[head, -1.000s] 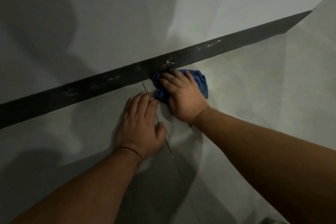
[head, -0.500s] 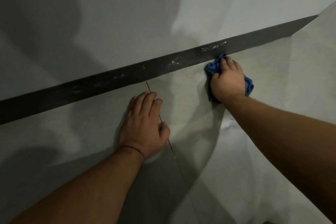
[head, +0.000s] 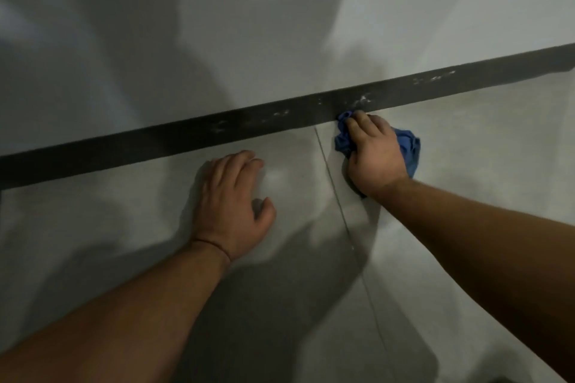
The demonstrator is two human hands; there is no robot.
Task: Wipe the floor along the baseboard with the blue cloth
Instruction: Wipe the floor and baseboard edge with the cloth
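A crumpled blue cloth (head: 408,149) lies on the pale grey floor (head: 466,146), its far end touching the dark baseboard (head: 186,130). My right hand (head: 373,152) presses down on the cloth, fingers curled over it, just right of a tile joint (head: 336,193). My left hand (head: 233,202) rests flat on the floor left of the joint, fingers spread and holding nothing, a short way in front of the baseboard. White scuff marks (head: 362,99) show on the baseboard above the cloth.
The grey wall (head: 249,25) rises behind the baseboard. Dark shadows (head: 264,305) of my arms fall across the floor between my forearms. The floor stretches on to the right along the baseboard.
My right hand slid the cloth right along the baseboard, then back left to beside the tile joint. The view has shifted, and my left hand now lies left of the joint.
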